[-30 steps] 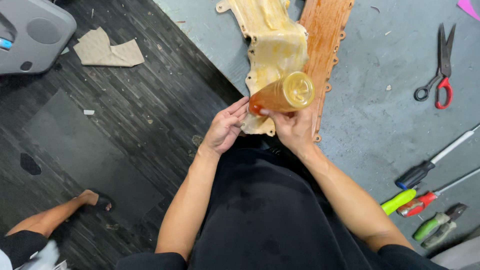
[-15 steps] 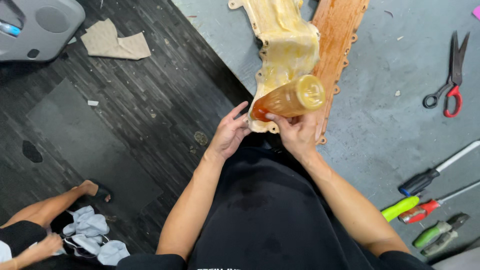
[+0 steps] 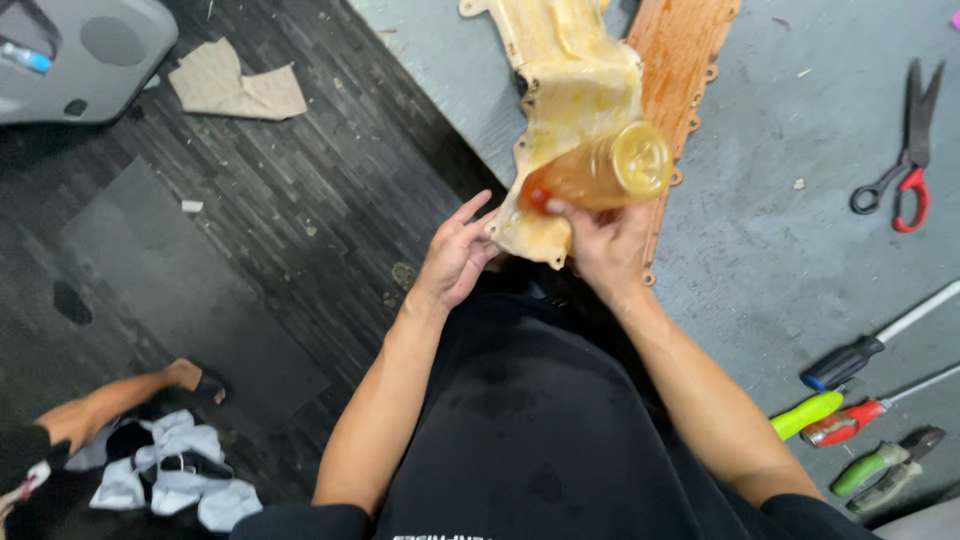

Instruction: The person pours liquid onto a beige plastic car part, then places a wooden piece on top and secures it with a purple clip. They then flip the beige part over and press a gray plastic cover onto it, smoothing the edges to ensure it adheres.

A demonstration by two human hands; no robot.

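Dark plank floor point(image 3: 300, 230) (scuffed); grey worktable point(image 3: 780, 260)

left hand point(image 3: 455, 258) fingers spread | right hand point(image 3: 605, 240) fingers curled, gripping

A bottle point(image 3: 598, 170) is in the right hand point(image 3: 608, 245), lying on its side over the near end of a floppy sheet point(image 3: 570, 90). The sheet lies on the table point(image 3: 800, 250), with a long board point(image 3: 680, 60) just to its right. The left hand point(image 3: 455, 255) is left of the bottle, at the sheet's near edge. Far right on the table lie scissors point(image 3: 905, 150). Near right lie screwdrivers point(image 3: 850, 385) side by side, with pliers point(image 3: 885, 470) nearer. Left of the table is the floor point(image 3: 300, 250), with a scrap of cardboard point(image 3: 235, 85) far left and another person's arm point(image 3: 110, 405) near left.
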